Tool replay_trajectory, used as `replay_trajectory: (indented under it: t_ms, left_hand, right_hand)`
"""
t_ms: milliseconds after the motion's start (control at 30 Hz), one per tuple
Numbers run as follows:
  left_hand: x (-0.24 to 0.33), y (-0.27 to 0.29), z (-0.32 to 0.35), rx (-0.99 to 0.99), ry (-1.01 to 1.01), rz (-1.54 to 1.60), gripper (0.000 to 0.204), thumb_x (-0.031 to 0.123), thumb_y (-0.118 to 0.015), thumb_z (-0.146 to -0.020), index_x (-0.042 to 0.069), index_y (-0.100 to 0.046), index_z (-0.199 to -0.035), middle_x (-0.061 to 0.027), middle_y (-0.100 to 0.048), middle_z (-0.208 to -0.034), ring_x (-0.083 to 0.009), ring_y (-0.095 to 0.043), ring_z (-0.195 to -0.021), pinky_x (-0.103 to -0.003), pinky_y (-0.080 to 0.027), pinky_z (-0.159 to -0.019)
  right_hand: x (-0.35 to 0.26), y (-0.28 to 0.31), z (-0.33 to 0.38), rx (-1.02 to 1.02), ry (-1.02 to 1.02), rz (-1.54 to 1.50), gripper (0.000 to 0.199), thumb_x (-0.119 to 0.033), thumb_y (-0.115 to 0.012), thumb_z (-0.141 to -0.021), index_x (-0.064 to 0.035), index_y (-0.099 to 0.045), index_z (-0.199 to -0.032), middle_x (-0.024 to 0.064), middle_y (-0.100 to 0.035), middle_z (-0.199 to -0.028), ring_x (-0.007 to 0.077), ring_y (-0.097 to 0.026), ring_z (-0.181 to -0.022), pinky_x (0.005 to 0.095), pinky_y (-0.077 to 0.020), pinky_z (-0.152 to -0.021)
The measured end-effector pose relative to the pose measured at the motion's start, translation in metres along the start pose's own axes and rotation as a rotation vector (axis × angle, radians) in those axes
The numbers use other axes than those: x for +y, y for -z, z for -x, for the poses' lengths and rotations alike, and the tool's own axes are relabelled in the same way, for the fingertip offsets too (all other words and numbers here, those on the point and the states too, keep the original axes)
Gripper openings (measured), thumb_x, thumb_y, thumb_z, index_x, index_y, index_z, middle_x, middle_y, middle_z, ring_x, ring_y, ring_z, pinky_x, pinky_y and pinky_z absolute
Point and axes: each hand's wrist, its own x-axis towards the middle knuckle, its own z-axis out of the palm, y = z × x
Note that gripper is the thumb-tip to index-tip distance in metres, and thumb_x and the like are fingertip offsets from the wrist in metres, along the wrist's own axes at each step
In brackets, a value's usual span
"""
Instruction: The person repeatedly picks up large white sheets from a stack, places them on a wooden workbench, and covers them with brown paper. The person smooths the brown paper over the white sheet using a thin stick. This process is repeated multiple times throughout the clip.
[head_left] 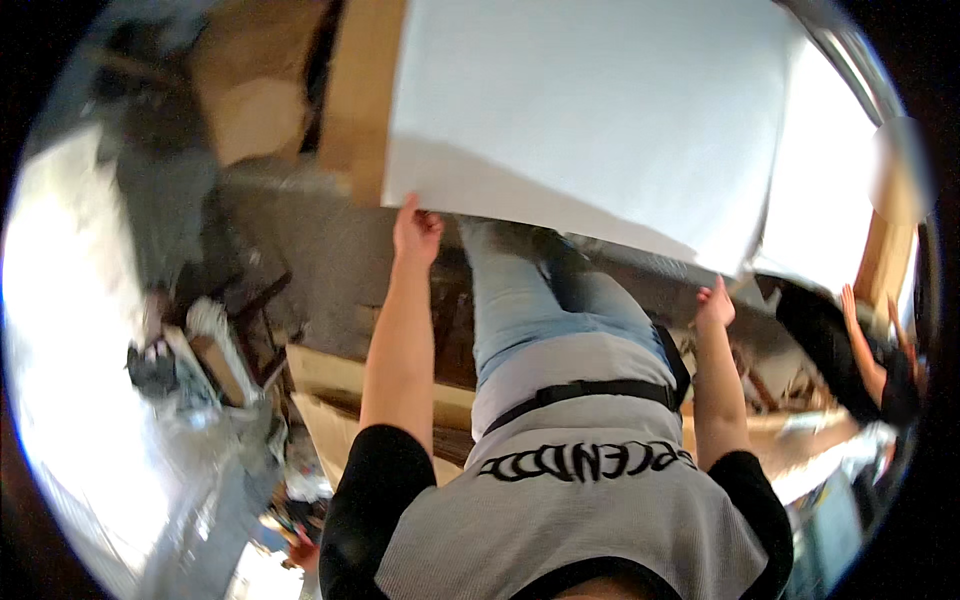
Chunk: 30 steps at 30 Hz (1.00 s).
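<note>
White corners are pinched in the person's left hand (418, 232) and right hand (715, 304), at the near edge of a broad sheet (590, 110) spread over a brown bench (358, 110). Even tension should keep it smooth. Its side edges point away from the person; the far end is cropped, leaving its long axis uncertain. Rightward: another white panel (820, 165), then a co-worker's hand (850, 303).

Arms (397, 345) forward and apart, left grip (418, 234) and right grip (715, 303) pinched.
</note>
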Motion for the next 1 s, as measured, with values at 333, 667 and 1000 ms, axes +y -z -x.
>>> replay_trajectory:
  t_ms: [333,667,1000]
  left_hand:
    - [-0.026,-0.057,0.027,-0.03,-0.007,-0.529,0.029,0.031,-0.047,-0.088,0.002,-0.048,-0.091,-0.0044,-0.047,-0.065,-0.0138,-0.039,-0.046,-0.029,-0.03,-0.043]
    - [-0.018,-0.064,0.046,-0.007,-0.056,-0.612,0.034,0.032,-0.045,-0.089,0.002,-0.045,-0.106,-0.0036,-0.045,-0.067,-0.014,-0.039,-0.048,-0.029,-0.032,-0.044]
    - [0.024,-0.134,0.109,-0.133,-0.28,-0.706,0.036,0.034,-0.049,-0.086,-0.001,-0.05,-0.095,-0.0039,-0.047,-0.07,-0.013,-0.034,-0.048,-0.025,-0.025,-0.042]
  right_hand:
    - [-0.009,-0.051,0.065,-0.555,-0.31,0.224,0.038,-0.038,-0.047,-0.086,-0.0022,-0.055,-0.097,0.0023,-0.054,-0.067,0.0078,-0.044,-0.05,0.0201,-0.0291,-0.038]
    - [0.023,-0.071,0.058,-0.503,-0.457,-0.39,0.023,-0.024,-0.046,-0.088,-0.003,-0.048,-0.078,0.004,-0.053,-0.067,0.0087,-0.044,-0.05,0.0188,-0.0326,-0.038]
    - [0.004,-0.069,0.089,-0.652,-0.381,-0.69,0.033,-0.034,-0.054,-0.083,-0.0082,-0.047,-0.064,-0.0007,-0.043,-0.055,0.006,-0.034,-0.04,0.0209,-0.0213,-0.034]
